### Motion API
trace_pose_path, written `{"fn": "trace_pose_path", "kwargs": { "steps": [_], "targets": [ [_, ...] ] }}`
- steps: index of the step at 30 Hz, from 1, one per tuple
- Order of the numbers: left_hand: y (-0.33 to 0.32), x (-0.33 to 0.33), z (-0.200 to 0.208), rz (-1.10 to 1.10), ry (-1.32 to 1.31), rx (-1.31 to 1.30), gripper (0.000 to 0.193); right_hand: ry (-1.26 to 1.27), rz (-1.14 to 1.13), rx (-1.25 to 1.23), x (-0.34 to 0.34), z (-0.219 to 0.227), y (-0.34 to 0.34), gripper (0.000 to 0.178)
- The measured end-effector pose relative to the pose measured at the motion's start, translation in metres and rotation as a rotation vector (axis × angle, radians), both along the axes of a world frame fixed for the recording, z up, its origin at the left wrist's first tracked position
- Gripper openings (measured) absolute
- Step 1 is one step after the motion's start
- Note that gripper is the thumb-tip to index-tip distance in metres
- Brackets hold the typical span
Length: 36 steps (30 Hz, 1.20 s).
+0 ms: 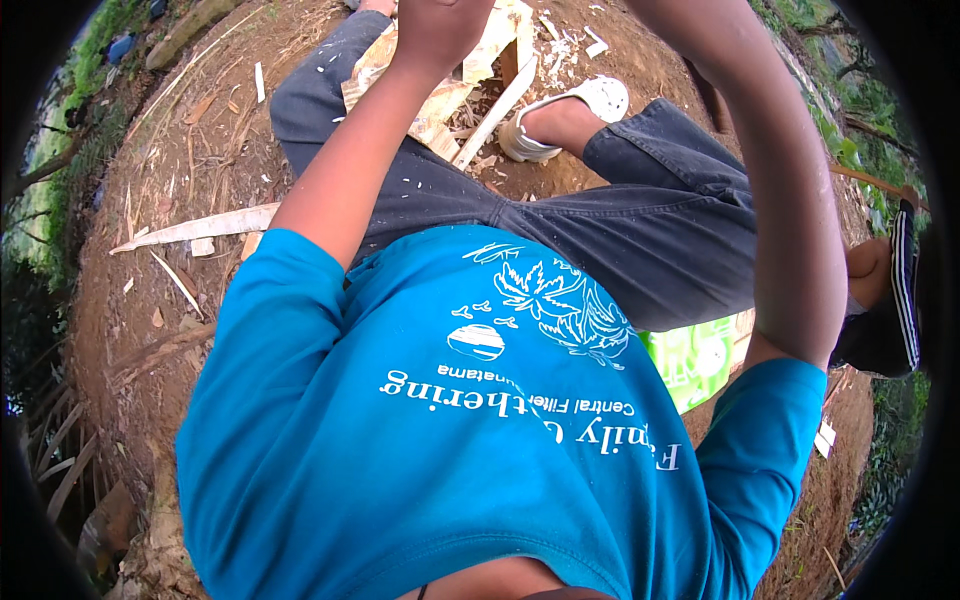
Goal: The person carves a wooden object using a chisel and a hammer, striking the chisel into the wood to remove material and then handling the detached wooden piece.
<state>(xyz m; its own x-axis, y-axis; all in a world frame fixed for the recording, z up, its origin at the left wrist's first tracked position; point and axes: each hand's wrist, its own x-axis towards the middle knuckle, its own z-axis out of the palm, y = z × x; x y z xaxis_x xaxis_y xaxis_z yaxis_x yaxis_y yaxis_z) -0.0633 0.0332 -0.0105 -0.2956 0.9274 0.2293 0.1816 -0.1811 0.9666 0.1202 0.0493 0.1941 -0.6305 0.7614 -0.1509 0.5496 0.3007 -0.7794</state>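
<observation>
My left hand (442, 25) is at the top edge, in front of a pale, rough-hewn piece of wood (432, 112). The frame cuts off its fingers, so I cannot make out what they hold, if anything. My right forearm (790, 170) rises along the right side and leaves through the top edge; the hand itself is out of sight. A flat pale wooden strip (497, 112) leans beside the wood, between my legs. Wood chips (568, 50) lie scattered on the soil past it.
My legs in dark trousers (640, 230) are bent on brown earth, one foot in a white clog (600, 98). A long split of wood (205, 228) lies at the left. Beside my right hip is a bright green printed item (692, 362). Another person's dark striped clothing (905, 290) shows at the right edge.
</observation>
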Motion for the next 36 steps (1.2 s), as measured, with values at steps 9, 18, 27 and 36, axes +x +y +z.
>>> {"fn": "trace_pose_path", "kwargs": {
  "steps": [9, 18, 27, 36],
  "targets": [
    [0.001, 0.003, -0.006, 0.005, -0.031, 0.058, 0.024, 0.005, -0.089, 0.400, -0.007, -0.047, 0.006, 0.038],
    [0.001, -0.011, -0.013, 0.113, 0.105, 0.080, 0.025, 0.054, -0.131, 0.304, -0.015, -0.040, -0.017, 0.036],
    [-0.007, -0.009, 0.013, 0.035, -0.114, 0.057, 0.030, -0.002, -0.119, 0.327, -0.006, -0.014, -0.037, 0.041],
    [-0.004, -0.013, 0.012, 0.096, 0.092, 0.109, 0.032, 0.024, -0.156, 0.448, -0.006, -0.010, -0.035, 0.042]
  ]
}}
